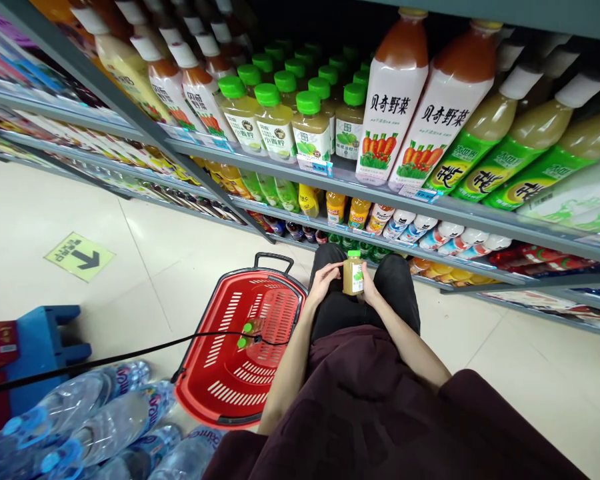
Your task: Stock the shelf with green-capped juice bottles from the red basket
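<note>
My right hand [371,285] is closed around the right side of a small juice bottle [353,275] with a green cap and a white label. The bottle stands upright above my lap, between my knees. My left hand [325,279] is on its other side, with a finger stretched out to the bottle's edge and nothing gripped in the palm. Similar green-capped bottles [275,127] fill part of the shelf ahead. Beside my left leg is a red shopping basket [220,360], with two green-capped bottles [246,335] lying in it.
Shelves of drinks [330,177] run across the front, with tall carrot-labelled bottles [393,100] at the upper right. Large water bottles [105,427] lie at the lower left near a blue stool [43,353]. A black strap [155,347] crosses the basket. A floor arrow sticker [79,257] is at left.
</note>
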Demonstrator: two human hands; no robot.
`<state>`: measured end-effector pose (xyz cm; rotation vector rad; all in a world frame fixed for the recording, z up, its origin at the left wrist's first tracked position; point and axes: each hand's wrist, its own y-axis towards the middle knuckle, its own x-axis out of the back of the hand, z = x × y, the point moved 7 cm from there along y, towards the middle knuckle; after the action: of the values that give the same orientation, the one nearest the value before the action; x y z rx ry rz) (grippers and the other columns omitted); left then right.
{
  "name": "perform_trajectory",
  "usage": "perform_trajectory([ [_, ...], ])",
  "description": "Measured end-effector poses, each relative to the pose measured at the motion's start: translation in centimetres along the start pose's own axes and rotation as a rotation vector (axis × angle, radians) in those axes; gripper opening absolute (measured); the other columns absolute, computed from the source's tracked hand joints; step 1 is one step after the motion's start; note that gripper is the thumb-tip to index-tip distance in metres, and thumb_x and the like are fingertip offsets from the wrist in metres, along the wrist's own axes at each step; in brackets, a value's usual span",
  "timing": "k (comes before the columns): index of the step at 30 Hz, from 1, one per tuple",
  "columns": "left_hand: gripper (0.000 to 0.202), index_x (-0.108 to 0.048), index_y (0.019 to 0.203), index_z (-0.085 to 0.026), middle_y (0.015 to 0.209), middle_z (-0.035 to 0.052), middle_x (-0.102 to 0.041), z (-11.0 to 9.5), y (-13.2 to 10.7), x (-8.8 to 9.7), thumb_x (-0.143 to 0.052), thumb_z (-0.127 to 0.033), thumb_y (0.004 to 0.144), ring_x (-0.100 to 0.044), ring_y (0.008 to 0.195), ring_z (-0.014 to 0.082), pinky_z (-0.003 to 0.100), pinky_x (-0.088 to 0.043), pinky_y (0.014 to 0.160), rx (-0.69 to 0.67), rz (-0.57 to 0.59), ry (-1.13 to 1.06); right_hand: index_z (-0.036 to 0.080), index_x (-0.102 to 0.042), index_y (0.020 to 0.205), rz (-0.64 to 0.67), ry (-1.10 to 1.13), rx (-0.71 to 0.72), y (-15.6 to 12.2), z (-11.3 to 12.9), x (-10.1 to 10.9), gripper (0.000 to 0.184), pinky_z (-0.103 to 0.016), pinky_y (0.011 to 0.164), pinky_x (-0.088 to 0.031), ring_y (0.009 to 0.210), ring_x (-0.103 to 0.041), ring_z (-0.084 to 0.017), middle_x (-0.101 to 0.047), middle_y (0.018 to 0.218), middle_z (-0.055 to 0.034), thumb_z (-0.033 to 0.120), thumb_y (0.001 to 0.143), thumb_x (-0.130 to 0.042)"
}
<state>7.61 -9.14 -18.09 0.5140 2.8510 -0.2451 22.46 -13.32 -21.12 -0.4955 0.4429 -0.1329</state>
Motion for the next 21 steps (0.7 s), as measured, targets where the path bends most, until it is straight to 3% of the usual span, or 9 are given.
perform_trajectory([
  [7, 0.044, -0.077, 0.122, -0.017, 0.091, 0.0051, -0.070, -1.2, -0.2, -0.9, -0.070, -0.047, 0.091, -0.062, 0.081, 0.0151, 0.029, -0.050, 0.083, -0.010, 0.070, 0.130, 0.015, -0.069, 0.100, 0.145, 0.238, -0.197, -0.9, 0.3, -1.3, 0.084, -0.035, 0.046, -0.062, 0.054, -0.073, -0.023, -0.075, 0.067, -0.0088, 0.083, 0.094, -0.021],
  [11, 0.042, -0.078, 0.117, -0.017, 0.091, 0.0051, -0.069, -1.3, -0.2, -0.9, -0.070, -0.049, 0.091, -0.062, 0.081, 0.0155, 0.029, -0.050, 0.083, -0.014, 0.073, 0.141, 0.015, -0.070, 0.098, 0.207, 0.209, -0.209, -0.9, 0.4, -1.6, 0.091, -0.029, 0.036, -0.055, 0.045, -0.069, -0.021, -0.072, 0.060, -0.0074, 0.090, 0.089, -0.018],
  [21, 0.042, -0.077, 0.117, -0.017, 0.090, 0.0050, -0.071, -0.6, -0.1, -0.6, -0.070, -0.048, 0.091, -0.063, 0.081, 0.0157, 0.030, -0.051, 0.084, 0.005, 0.055, 0.099, 0.015, -0.070, 0.101, 0.176, 0.200, -0.182, -0.6, 0.0, -1.2, 0.089, -0.041, 0.055, -0.065, 0.062, -0.076, -0.027, -0.076, 0.067, -0.0096, 0.090, 0.088, -0.023],
])
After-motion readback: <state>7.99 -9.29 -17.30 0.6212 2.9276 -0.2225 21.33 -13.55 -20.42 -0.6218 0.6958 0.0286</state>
